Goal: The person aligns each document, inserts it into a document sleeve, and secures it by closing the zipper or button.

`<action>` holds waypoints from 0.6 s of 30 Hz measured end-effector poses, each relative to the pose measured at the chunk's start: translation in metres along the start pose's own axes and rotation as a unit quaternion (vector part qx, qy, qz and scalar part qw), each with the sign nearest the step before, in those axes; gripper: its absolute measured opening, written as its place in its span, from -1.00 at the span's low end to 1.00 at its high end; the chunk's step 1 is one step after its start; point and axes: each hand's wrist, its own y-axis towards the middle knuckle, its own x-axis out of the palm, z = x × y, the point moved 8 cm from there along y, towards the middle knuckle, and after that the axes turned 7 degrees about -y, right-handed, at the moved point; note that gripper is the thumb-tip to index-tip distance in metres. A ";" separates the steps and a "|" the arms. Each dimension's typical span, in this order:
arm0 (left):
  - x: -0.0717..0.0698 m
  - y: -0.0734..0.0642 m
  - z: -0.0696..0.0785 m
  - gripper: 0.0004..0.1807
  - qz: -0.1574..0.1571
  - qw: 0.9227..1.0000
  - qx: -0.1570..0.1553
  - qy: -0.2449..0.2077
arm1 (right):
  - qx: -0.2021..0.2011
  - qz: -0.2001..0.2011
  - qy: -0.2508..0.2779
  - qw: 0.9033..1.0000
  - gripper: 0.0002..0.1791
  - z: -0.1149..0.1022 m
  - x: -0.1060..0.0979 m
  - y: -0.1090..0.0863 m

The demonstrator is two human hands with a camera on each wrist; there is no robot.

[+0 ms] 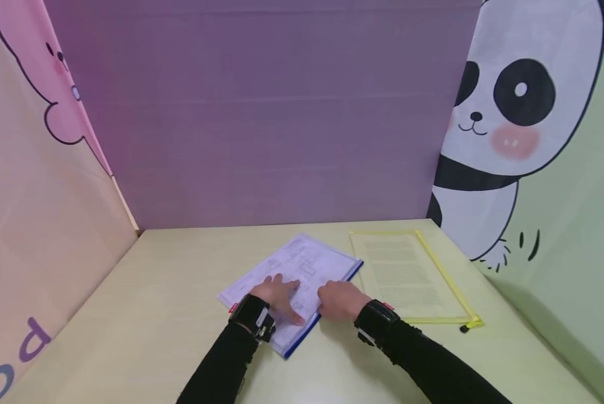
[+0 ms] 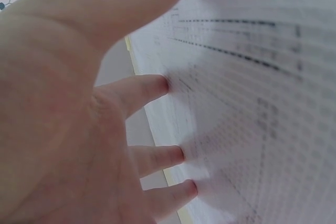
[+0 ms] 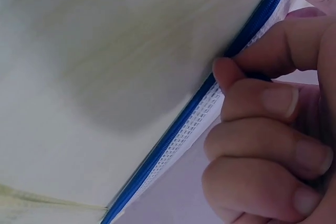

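Note:
A clear mesh zipper pouch (image 1: 241, 285) lies slanted on the table, with printed paper (image 1: 304, 255) showing through it. Along its right side runs a blue zipper (image 1: 302, 335). My left hand (image 1: 278, 297) rests on the pouch with fingers spread, and in the left wrist view its fingertips (image 2: 176, 154) touch the mesh over the print. At the blue zipper, my right hand (image 1: 343, 300) pinches the zipper pull between thumb and index finger, the other fingers curled in. The pull (image 3: 258, 77) is mostly hidden by those fingers.
A second mesh pouch with a yellow zipper (image 1: 445, 275) lies flat at the right, holding a printed sheet (image 1: 398, 269). Its near right corner has a small dark tip (image 1: 464, 329). A purple panel (image 1: 282, 112) stands behind the table (image 1: 181, 280), with printed walls at both sides.

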 end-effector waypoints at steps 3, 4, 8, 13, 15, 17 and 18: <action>-0.001 -0.001 -0.001 0.09 0.000 1.000 0.002 -0.002 | -0.001 0.005 -0.011 1.000 -0.84 -0.002 0.000 0.001; -0.001 -0.001 -0.002 0.09 -0.001 1.000 0.002 -0.003 | 0.000 0.004 -0.013 1.000 -0.84 -0.002 0.001 0.001; -0.001 -0.002 -0.003 0.09 -0.002 1.000 -0.001 -0.009 | -0.003 -0.005 -0.012 1.000 -0.84 -0.005 0.005 0.001; -0.001 -0.003 -0.005 0.09 -0.001 1.000 -0.010 -0.005 | -0.037 -0.009 0.005 0.999 -0.84 -0.017 0.004 -0.003; -0.002 -0.003 -0.005 0.08 -0.001 1.000 -0.007 -0.002 | -0.039 -0.007 0.004 0.999 -0.84 -0.020 0.003 -0.005; -0.002 -0.004 -0.004 0.08 -0.001 1.000 -0.006 -0.002 | -0.040 -0.003 0.001 0.999 -0.84 -0.023 0.001 -0.007; -0.002 -0.004 -0.004 0.08 0.000 1.000 -0.006 -0.002 | -0.041 -0.002 -0.001 0.999 -0.84 -0.024 0.000 -0.008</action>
